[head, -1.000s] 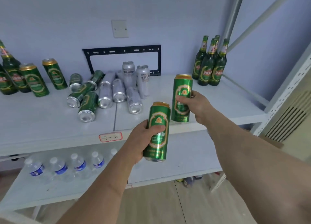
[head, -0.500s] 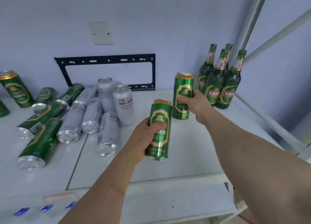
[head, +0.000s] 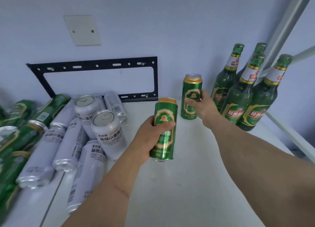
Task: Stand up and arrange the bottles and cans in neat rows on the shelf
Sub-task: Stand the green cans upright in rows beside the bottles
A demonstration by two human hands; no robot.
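My right hand (head: 203, 105) grips an upright green can (head: 191, 90) at the back of the white shelf (head: 196, 175), just left of several upright green bottles (head: 238, 100); the can's base is at or just above the shelf. My left hand (head: 151, 136) holds a second green can (head: 165, 124) upright above the shelf's middle, nearer to me. To the left, two white cans (head: 107, 129) stand among several white cans (head: 64, 141) lying on their sides. Green cans (head: 18, 138) lie toppled at the far left.
A black metal bracket (head: 95, 66) and a blank wall plate (head: 81, 29) are fixed to the wall behind the shelf. A grey shelf upright (head: 286, 25) and a slanted brace run along the right side, behind the bottles.
Both hands have carried their green cans further in over the shelf, the right one toward the bottles at the back. The camera has moved closer and higher over the shelf.
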